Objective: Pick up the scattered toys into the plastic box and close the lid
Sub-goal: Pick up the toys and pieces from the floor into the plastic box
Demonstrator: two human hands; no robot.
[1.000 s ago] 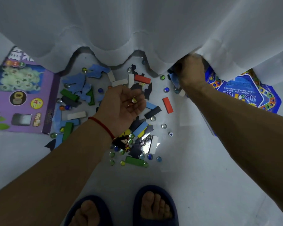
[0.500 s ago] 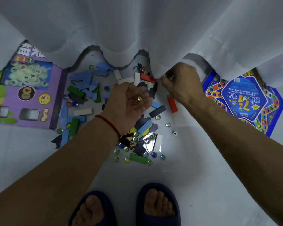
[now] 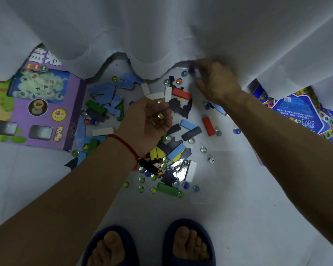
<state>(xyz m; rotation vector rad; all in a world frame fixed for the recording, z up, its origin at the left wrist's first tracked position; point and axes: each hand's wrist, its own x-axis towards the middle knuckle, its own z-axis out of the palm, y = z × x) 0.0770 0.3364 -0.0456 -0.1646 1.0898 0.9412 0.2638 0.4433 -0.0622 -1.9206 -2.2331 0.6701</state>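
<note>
A person stands over toys scattered on the floor point(image 3: 238, 189), gathering marbles. The left hand point(image 3: 148, 121), palm up and cupped, holds several marbles point(image 3: 159, 117). The right hand point(image 3: 217, 81) reaches to the far edge of the pile, at the hem of a white curtain point(image 3: 161, 31), fingers curled near a blue marble point(image 3: 191, 70); blur hides whether it has a grip. Collecting appears barely begun, and no plastic box is in view, so the handful must next be carried to it.
</note>
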